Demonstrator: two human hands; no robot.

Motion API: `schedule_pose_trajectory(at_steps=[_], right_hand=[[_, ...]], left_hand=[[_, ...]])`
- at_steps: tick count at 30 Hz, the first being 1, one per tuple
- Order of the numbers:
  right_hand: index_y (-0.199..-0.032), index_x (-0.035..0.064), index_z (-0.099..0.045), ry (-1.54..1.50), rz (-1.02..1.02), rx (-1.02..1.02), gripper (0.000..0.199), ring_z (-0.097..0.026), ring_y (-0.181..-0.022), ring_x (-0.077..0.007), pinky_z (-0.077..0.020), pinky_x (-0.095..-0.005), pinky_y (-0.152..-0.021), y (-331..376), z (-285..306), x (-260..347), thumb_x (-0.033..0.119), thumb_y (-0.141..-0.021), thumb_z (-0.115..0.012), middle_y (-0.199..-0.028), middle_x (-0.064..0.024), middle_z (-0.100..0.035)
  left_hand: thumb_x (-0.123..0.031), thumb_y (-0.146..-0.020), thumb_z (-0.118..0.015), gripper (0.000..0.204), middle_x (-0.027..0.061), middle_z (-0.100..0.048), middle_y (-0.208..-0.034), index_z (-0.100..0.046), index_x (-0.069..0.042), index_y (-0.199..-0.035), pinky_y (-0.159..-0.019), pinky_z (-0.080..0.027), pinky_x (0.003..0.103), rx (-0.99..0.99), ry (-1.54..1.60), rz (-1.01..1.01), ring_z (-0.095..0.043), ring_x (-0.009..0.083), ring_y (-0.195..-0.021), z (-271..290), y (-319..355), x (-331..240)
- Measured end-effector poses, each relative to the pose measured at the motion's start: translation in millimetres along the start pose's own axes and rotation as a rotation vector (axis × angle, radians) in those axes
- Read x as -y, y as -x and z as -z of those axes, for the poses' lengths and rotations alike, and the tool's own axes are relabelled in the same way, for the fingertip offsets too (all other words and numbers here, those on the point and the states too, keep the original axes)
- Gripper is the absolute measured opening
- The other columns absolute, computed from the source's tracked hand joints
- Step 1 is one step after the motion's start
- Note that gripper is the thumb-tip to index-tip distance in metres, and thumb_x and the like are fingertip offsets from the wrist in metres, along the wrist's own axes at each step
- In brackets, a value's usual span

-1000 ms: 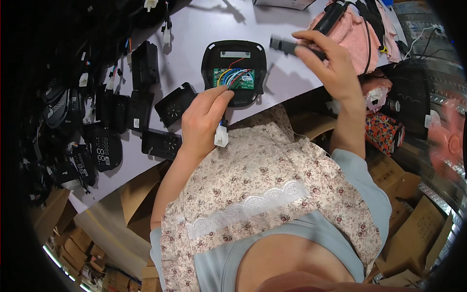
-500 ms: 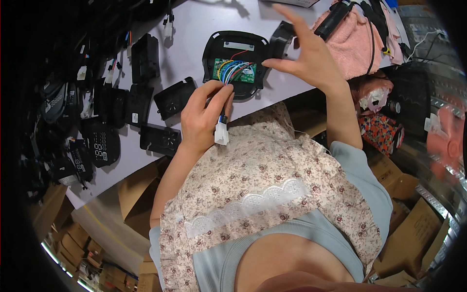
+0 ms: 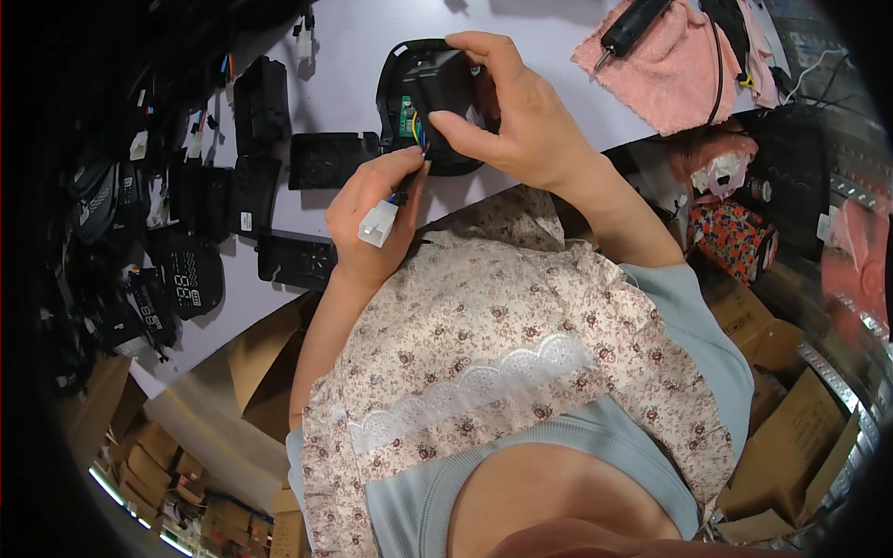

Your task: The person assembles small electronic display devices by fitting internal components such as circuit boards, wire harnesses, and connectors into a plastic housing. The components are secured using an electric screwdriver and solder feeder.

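Observation:
My left hand (image 3: pixel 367 209) is closed in a pinch on a bundle of coloured wires (image 3: pixel 423 141), and a white plug connector (image 3: pixel 378 223) on the wires hangs over its back. The wires run to a green circuit board (image 3: pixel 406 117) inside a rounded black plastic housing (image 3: pixel 384 84) on the table. Between thumb and fingers, my right hand (image 3: pixel 535 121) grips a black plastic cover (image 3: pixel 439 82). This cover sits over the right part of the housing and hides much of the board. Whether it touches the housing I cannot tell.
At the far right a black screwdriver-like power tool (image 3: pixel 637 28) lies on a pink cloth (image 3: pixel 684 88). Several black plastic covers (image 3: pixel 260 102) and display panels (image 3: pixel 193 274) with wired plugs crowd the table's left. Cardboard boxes (image 3: pixel 777 456) stand below the table edge.
My right hand has closed on the black cover and brought it left over the housing. The left hand has shifted slightly left with the wires, and its connector has swung left.

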State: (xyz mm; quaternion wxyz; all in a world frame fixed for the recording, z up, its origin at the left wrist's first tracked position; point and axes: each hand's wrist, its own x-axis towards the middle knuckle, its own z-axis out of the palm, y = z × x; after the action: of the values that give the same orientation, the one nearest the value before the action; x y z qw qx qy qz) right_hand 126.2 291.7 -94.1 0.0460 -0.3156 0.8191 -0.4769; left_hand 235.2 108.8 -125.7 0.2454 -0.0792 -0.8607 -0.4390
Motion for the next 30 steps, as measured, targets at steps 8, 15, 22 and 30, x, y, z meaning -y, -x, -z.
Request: schedule_pose_trajectory(at_steps=[8, 15, 22, 30], right_hand=[[-0.13, 0.0051, -0.058, 0.142, 0.312, -0.162, 0.057, -0.069, -0.097, -0.0345, -0.0571, -0.0428, -0.083, -4, -18, -15, 0.033, -0.085, -0.079, -0.111, -0.0156, -0.068], [-0.131, 0.0081, -0.058, 0.158, 0.336, -0.159, 0.052, -0.067, -0.1, -0.0338, -0.0566, -0.0427, -0.085, -8, -26, -15, 0.033, -0.088, -0.076, -0.112, -0.0143, -0.067], [-0.127, 0.0104, -0.059, 0.181, 0.37, -0.169, 0.044, -0.066, -0.1, -0.0319, -0.0573, -0.0413, -0.084, -9, -34, -15, 0.031, -0.091, -0.074, -0.112, -0.0121, -0.064], [-0.129, 0.0106, -0.06, 0.139, 0.255, -0.085, 0.043, -0.065, -0.102, -0.0313, -0.0565, -0.0407, -0.084, -4, -32, -11, 0.027, -0.092, -0.071, -0.116, -0.0128, -0.062]], left_hand=[[0.009, -0.08, -0.079, 0.022, 0.0119, -0.075, -0.099, -0.072, -0.001, -0.098, -0.082, -0.057, 0.031, -0.01, 0.031, -0.028, -0.073, 0.0222, -0.09, 3, 0, 0], [0.012, -0.077, -0.08, 0.027, 0.0141, -0.075, -0.097, -0.071, -0.001, -0.099, -0.08, -0.057, 0.031, -0.012, 0.031, -0.085, -0.073, 0.0249, -0.088, 2, 1, -2], [0.013, -0.075, -0.081, 0.03, 0.0142, -0.074, -0.093, -0.071, 0.0, -0.099, -0.077, -0.056, 0.031, -0.029, 0.027, -0.137, -0.072, 0.0257, -0.085, 2, -2, 2], [0.008, -0.074, -0.084, 0.03, 0.0078, -0.074, -0.096, -0.072, -0.003, -0.098, -0.079, -0.051, 0.034, -0.07, -0.058, -0.172, -0.067, 0.0249, -0.082, 2, -12, -2]])
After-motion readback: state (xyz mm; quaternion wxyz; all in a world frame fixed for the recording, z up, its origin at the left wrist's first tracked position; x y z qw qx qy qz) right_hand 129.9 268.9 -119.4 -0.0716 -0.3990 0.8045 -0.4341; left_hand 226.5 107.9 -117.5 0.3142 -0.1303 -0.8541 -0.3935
